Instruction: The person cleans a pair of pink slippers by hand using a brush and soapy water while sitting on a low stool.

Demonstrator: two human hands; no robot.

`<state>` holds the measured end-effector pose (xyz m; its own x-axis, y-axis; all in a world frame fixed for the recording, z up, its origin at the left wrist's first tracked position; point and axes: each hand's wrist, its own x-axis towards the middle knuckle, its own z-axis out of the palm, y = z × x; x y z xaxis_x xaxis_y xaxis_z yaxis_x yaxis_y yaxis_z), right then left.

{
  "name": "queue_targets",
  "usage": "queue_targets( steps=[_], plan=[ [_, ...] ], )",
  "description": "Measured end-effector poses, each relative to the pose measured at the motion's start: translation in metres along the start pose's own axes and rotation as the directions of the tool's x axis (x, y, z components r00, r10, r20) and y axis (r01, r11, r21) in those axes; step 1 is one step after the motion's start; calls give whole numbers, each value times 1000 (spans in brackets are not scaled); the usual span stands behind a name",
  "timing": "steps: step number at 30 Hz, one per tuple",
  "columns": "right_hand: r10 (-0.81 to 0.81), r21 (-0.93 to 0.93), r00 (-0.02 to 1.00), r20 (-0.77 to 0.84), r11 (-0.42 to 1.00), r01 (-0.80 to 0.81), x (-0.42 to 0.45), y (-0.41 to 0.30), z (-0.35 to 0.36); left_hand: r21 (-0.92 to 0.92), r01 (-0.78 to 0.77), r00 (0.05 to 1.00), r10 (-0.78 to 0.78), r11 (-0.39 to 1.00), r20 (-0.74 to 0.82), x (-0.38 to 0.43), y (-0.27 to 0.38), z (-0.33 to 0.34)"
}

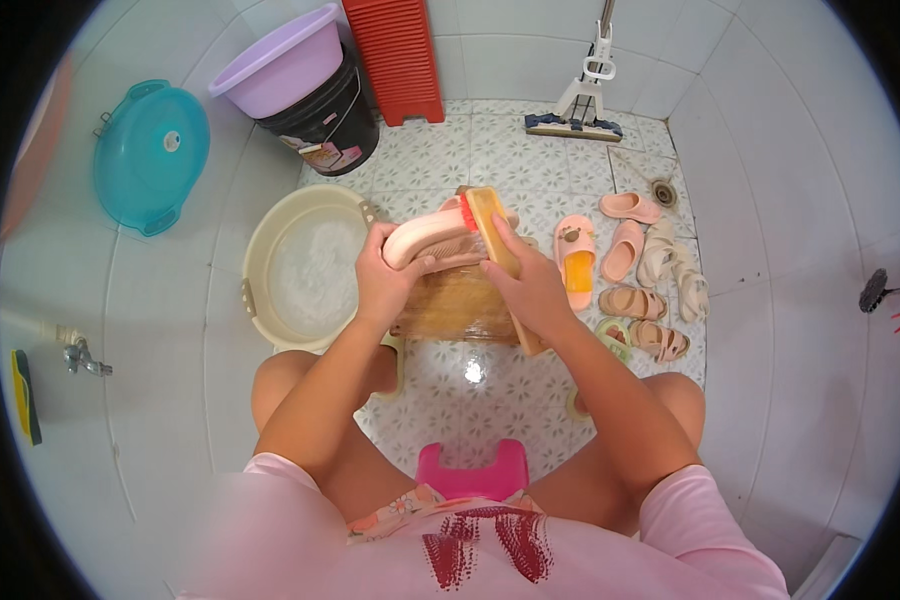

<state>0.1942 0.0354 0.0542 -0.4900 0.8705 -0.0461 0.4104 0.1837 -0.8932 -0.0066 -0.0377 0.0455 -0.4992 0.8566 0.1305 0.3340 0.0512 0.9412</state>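
Note:
My left hand (386,274) grips a pale pink slipper (427,232) by one end, tilted on its side so part of its ridged surface shows. In my right hand (529,281) is a scrubbing brush (495,232) with a long yellowish handle and red bristles. The bristles meet the slipper's far part. Below both hands lies a wet wooden board (457,304) on the floor. To the left stands a cream basin (259,259) holding cloudy water. Part of the slipper is hidden behind the brush and my fingers.
Right of the board are a pink slipper with a yellow insole (574,262) and several other slippers and sandals (634,300). A floor drain (663,193), a sponge mop (574,127), a black bucket (337,112) with a purple basin (277,64), and a tap (82,356) stand around.

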Motion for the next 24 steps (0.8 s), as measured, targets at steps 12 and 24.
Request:
queue_targets(
  steps=[12,24],
  plan=[
    [158,207,911,380,946,-250,-15,-10,11,150,273,959,-281,950,33,-37,-78,-6],
    [188,-4,890,414,979,-205,-37,1,48,-9,270,963,-270,963,10,-83,-139,0]
  ],
)
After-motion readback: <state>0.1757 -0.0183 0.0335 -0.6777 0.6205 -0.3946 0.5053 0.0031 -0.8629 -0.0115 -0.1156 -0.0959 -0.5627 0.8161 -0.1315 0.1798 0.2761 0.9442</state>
